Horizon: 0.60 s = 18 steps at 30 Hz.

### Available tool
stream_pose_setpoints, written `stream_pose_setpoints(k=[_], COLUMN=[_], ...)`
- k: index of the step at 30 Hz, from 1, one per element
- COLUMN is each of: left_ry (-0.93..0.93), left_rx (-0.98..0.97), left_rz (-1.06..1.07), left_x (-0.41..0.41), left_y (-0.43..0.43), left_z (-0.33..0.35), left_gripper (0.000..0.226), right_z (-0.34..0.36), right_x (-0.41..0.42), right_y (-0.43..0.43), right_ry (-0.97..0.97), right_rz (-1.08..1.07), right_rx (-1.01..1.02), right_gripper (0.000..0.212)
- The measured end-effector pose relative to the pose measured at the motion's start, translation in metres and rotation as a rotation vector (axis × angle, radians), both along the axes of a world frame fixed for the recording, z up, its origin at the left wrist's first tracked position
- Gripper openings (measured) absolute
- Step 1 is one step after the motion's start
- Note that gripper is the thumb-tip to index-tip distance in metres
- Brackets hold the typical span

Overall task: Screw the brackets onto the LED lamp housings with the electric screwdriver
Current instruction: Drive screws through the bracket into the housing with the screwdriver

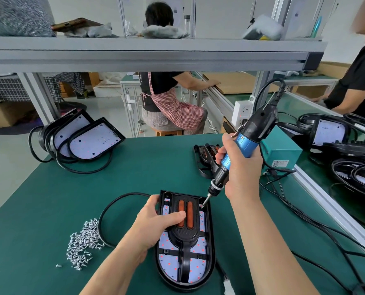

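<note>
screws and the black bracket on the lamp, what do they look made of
Screws: bright silvery shine, probably plated steel. Bracket: matte black with moulded ribs and a fine texture, likely plastic, though painted metal can't be ruled out.

A lamp housing (211, 248) lies at the near middle of the desk (124, 177), with a bracket (183, 235) on top of it. A pile of screws (82, 243) lies to its left. Two more housings (94, 140) lean at the far left corner. Another bracket (202, 160) lies behind the middle one, with a box (283, 154) to its right.
</note>
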<state>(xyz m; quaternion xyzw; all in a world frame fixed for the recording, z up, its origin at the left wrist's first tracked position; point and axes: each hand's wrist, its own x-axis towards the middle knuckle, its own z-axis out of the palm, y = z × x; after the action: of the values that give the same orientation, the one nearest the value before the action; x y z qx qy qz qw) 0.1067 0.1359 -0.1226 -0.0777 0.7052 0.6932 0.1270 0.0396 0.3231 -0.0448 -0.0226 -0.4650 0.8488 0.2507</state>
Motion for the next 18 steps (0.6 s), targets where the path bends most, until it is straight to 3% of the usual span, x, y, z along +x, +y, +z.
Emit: stream_pose_setpoints(k=[6,11,18], left_ry=[0.004,0.0,0.014], left_rx=[0.002,0.01,0.017], left_rz=[-0.005,-0.012,-0.007], left_x=[0.0003,-0.0003,-0.0009], left_y=[-0.0011,-0.0021,-0.0021], left_z=[-0.0011,-0.0014,-0.0025], left_gripper=[0.062,0.063,0.061], right_z=[-0.0055,-0.0043,-0.0046], right_x=[-0.0014,-0.0012,-0.0002], right_y=[-0.0042,-0.0008,-0.0005], right_ry=[0.03,0.035,0.066], right_rz=[0.039,0.12,0.13], right_rx=[0.044,0.111,0.197], right_gripper=[0.018,0.035,0.025])
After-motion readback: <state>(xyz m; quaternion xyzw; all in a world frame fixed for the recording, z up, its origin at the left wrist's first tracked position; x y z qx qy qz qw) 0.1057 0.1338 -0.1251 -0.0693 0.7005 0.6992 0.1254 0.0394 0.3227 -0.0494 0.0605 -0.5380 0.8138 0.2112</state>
